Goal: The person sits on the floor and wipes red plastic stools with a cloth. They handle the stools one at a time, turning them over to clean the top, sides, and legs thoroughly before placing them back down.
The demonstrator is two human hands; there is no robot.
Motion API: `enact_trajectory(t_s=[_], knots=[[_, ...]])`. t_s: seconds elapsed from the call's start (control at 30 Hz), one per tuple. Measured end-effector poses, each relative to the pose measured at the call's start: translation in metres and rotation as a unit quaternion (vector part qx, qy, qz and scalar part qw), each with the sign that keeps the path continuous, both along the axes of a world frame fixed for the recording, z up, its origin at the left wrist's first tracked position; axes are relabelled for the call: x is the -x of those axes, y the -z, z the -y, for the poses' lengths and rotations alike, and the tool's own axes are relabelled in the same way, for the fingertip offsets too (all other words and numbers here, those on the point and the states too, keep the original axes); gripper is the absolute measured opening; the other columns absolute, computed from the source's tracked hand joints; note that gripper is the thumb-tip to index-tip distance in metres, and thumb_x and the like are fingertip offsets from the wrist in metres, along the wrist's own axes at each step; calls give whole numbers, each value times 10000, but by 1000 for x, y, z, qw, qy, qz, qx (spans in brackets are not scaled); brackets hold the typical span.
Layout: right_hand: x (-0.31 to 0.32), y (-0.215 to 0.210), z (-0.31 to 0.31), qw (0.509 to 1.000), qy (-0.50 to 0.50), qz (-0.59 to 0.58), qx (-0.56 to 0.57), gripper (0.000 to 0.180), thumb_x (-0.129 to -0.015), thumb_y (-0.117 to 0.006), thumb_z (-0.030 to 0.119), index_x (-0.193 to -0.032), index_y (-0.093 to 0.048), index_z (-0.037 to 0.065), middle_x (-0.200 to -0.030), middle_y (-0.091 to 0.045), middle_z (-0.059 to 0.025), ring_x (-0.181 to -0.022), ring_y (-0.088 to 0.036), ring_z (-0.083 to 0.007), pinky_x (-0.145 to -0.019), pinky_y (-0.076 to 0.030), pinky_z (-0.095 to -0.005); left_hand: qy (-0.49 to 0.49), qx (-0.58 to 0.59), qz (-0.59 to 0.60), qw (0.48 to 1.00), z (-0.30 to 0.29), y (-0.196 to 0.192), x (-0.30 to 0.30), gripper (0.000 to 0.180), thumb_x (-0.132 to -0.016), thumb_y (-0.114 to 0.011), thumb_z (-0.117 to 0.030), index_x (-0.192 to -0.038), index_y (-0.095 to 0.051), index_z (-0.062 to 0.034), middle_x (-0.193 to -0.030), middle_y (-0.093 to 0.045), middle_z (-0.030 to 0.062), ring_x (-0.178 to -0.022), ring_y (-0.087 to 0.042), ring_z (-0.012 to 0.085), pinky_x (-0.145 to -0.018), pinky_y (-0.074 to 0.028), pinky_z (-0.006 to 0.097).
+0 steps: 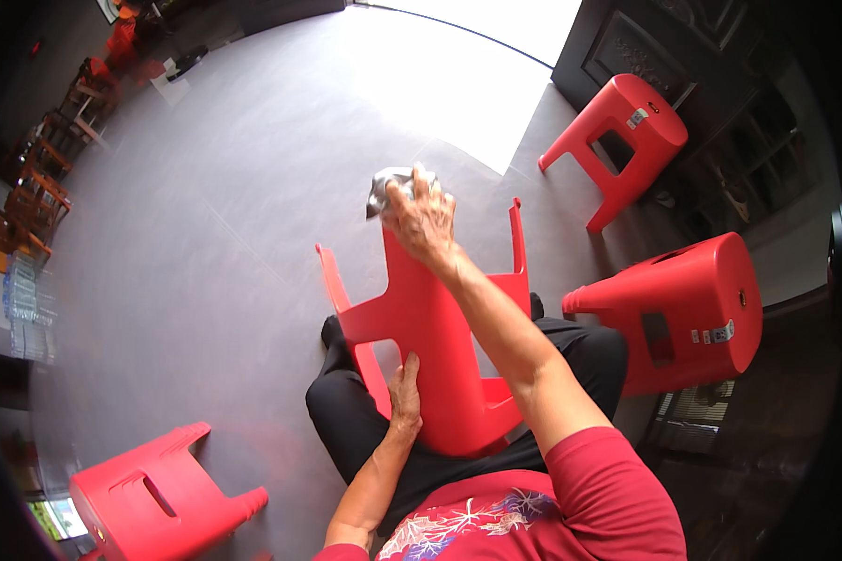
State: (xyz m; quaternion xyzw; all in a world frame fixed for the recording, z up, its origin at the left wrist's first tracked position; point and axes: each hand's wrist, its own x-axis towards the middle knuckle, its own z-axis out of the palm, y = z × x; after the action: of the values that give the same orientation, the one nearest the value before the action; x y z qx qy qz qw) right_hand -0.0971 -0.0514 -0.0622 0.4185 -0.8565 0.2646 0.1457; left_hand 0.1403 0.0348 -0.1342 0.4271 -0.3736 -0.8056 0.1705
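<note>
A red plastic stool (440,346) lies tipped on the person's lap, its legs pointing away toward the floor; the left hand (404,391) is flat against its side near the seat, fingers stretched and not clenched; the right hand (423,217) is at the far end of one leg, fingers closed around a grey cloth (388,187) that it presses on the plastic. Three other red stools are around: one standing upright (622,140) at the upper right near a dark carved door (646,47), one lying on its side (692,313) at the right with a small white label (720,333) on its edge, one lying (154,491) at the lower left; the floor (234,234) is grey tile, with bright daylight at the top; wooden chairs (37,187) stand far at the left.
</note>
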Motion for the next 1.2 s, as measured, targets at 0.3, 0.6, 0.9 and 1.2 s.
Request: enact_trajectory(t_s=[0.3, 0.6, 0.9, 1.2], knots=[[-56, 15, -35, 997, -53, -48, 8, 359, -753, -652, 215, -1073, -524, 119, -1373, -345, -350, -1201, -425, -485, -951, -355, -528, -65, -53, -33, 996, 9, -2, -4, 433, -870, -654, -442, -980, -633, -24, -940, -643, 28, -847, -592, 111, -770, -484, 249], [-188, 10, -209, 989, -69, 131, -19, 267, -746, -621, 131, -989, -532, 62, -1392, -331, -333, -1193, -459, -433, -918, -394, -515, -63, -87, -67, 992, 18, -2, -4, 559, -875, -637, -442, -1212, -552, -5, -1187, -598, 59, -1054, -574, 196, -923, -475, 351], [-169, 20, -305, 964, -183, 133, -138, 360, -743, -671, 239, -1057, -548, 114, -1335, -446, -120, -1264, -427, -241, -1009, -244, -465, -46, -127, -97, 986, 27, 20, -8, 537, -852, -657, -442, -1201, -562, -46, -1171, -624, 71, -1040, -608, 232, -890, -517, 394], [-123, 29, -265, 957, -144, 245, -54, 372, -765, -713, 417, -918, -530, 131, -675, -577, -24, -647, -605, -211, -643, -347, -354, -102, -103, -166, 975, 35, 18, -4, 462, -903, -624, -362, -1225, -546, -41, -1168, -615, 64, -1050, -598, 205, -909, -498, 327]])
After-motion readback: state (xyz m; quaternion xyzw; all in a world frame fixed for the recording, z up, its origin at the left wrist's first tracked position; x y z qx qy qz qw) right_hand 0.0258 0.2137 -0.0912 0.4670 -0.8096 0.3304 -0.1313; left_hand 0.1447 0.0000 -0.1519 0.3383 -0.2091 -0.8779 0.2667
